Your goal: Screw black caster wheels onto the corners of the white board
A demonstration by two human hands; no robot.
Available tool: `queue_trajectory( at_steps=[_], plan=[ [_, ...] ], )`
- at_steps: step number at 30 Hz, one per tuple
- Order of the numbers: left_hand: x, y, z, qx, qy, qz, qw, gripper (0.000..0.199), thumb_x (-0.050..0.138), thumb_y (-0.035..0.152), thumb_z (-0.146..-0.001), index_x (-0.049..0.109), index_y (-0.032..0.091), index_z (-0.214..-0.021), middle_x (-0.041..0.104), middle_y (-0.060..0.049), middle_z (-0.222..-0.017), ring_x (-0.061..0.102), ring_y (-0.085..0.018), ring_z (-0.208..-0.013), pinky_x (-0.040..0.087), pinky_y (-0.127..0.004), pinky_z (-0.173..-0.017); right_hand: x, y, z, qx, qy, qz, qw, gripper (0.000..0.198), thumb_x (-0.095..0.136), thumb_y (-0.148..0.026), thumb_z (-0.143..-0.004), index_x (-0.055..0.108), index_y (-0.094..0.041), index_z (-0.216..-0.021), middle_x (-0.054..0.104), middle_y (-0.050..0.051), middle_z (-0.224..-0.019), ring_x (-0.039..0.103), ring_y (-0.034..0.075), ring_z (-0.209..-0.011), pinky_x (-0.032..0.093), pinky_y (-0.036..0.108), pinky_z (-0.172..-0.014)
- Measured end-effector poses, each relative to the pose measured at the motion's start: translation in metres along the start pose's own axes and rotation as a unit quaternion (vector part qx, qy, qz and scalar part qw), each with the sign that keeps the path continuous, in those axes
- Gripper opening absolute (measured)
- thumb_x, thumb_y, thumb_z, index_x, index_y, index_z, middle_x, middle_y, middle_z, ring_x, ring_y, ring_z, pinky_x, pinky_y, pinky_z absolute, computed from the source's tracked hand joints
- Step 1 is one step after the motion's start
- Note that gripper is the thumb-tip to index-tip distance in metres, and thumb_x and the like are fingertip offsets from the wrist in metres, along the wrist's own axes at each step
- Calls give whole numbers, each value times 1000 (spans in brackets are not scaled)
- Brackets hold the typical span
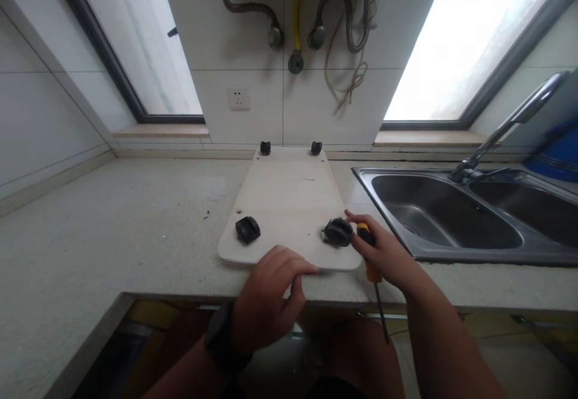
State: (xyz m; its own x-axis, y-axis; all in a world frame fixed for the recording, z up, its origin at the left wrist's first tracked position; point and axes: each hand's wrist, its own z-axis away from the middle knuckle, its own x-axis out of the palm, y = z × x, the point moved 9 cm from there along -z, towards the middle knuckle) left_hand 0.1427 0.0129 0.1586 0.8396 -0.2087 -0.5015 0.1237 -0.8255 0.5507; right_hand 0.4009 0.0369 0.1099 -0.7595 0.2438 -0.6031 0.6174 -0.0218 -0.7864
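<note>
A cream-white board [289, 197] with rounded corners lies flat on the counter. Black caster wheels stand at its corners: a front left one [247, 229], a front right one [338, 231] and two at the far end. My left hand [276, 293] rests at the board's front edge, index finger stretched along it, thumb apart, holding nothing. In my right hand [383, 251] is a screwdriver [374, 271] with an orange and black handle, its shaft pointing down past the counter edge. Fingertips of that hand touch the front right caster.
To the right is a steel double sink [442, 212] with a faucet [510, 122]; a blue object [555, 152] stands beyond it. Small dark bits [206, 213] lie on the counter [149, 224] left of the board. Hoses and a socket [238, 99] are on the wall.
</note>
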Motion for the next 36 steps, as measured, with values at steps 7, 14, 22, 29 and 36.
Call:
queue_trajectory(
  at_steps=[7, 14, 22, 29, 36],
  plan=[
    [-45, -10, 20, -9, 34, -137, 990, 34, 52, 0, -95, 65, 23, -118, 72, -4, -106, 63, -21, -104, 49, -38, -97, 2, -8, 0, 7, -25, 65, 998, 32, 61, -45, -95, 65, -33, -125, 61, 4, -158, 70, 38, -130, 49, 63, -114],
    [-32, -41, 40, -24, -25, -260, 965, 42, 55, 12, -99, 58, 19, -140, 66, -12, -137, 56, -29, -132, 43, -46, -112, 11, -26, 15, -6, -27, 106, 994, 34, 50, -49, -100, 64, -30, -125, 63, 7, -155, 69, 35, -132, 54, 56, -110],
    [-73, -91, 56, -73, 6, -258, 963, 31, 50, 24, -104, 69, 23, -128, 71, -10, -120, 62, -29, -115, 44, -48, -102, 41, -54, 49, -53, -64, 181, 980, 52, 45, -42, -103, 58, -22, -149, 71, 12, -144, 75, 38, -122, 62, 61, -99],
    [-129, -146, 41, -123, 62, -206, 969, 21, 54, 30, -102, 74, 24, -106, 71, -9, -109, 63, -29, -113, 48, -50, -107, 90, -88, 71, -135, -130, 141, 972, 63, 48, -32, -100, 45, -24, -162, 72, 13, -143, 78, 39, -114, 66, 60, -90],
    [-148, -160, 95, -364, 300, -142, 870, 44, 64, 47, -96, 59, 24, -133, 56, -14, -139, 55, -36, -133, 46, -59, -115, 41, -39, 35, 33, 13, -204, 978, 18, 73, -38, -90, 72, -28, -105, 78, 5, -99, 77, 25, -91, 65, 39, -81]
  ],
)
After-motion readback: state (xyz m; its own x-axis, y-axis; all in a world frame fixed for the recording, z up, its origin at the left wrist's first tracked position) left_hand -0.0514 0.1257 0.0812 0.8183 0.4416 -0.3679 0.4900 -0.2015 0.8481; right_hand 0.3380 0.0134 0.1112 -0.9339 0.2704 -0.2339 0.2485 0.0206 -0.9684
